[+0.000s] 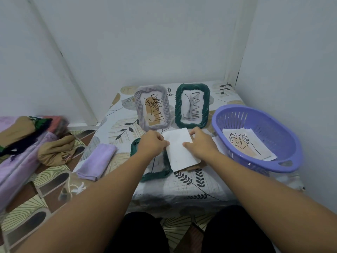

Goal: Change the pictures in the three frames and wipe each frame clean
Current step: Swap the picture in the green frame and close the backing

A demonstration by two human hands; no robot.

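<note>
Two frames stand upright at the back of the low table: a grey rope-edged frame (151, 106) and a dark green frame (192, 105), each with a line drawing inside. A third dark green frame (155, 173) lies flat in front of me, partly hidden by my hands. My left hand (152, 144) and my right hand (199, 143) both pinch a white sheet (179, 150), blank side up, over that flat frame. A brown backing board (195, 167) shows under the sheet. A folded lilac cloth (97, 161) lies to the left.
A purple plastic basket (255, 161) at the right holds spare pictures, the top one a leaf drawing (244, 143). Piled clothes and fabric (27, 139) lie on the floor at the left. White walls close in behind and to the right of the table (182, 187).
</note>
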